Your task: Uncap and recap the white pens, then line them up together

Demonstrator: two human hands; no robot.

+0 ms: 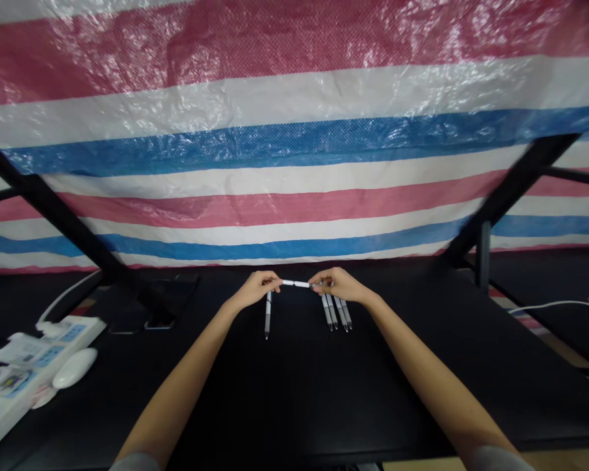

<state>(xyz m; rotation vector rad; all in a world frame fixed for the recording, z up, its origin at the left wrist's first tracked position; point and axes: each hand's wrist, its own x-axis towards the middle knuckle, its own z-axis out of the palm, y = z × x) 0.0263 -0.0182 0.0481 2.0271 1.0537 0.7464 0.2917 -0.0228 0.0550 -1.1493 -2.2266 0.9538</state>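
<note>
A white pen [296,284] is stretched level between my two hands. My left hand [260,286] pinches its left end, and my right hand [338,284] pinches the grey end on the right. Below my left hand lies a single white and grey pen [267,317] on the black table, its tip toward me. Several similar pens [338,313] lie side by side under and in front of my right hand, their upper ends hidden by the fingers.
On the left of the black table [294,392] lie a white power strip [44,363], a white computer mouse [75,367] and dark flat devices [127,320]. Black metal bars [510,196] slant at both sides. A striped plastic sheet [294,150] hangs behind. White cables [550,305] run at the right.
</note>
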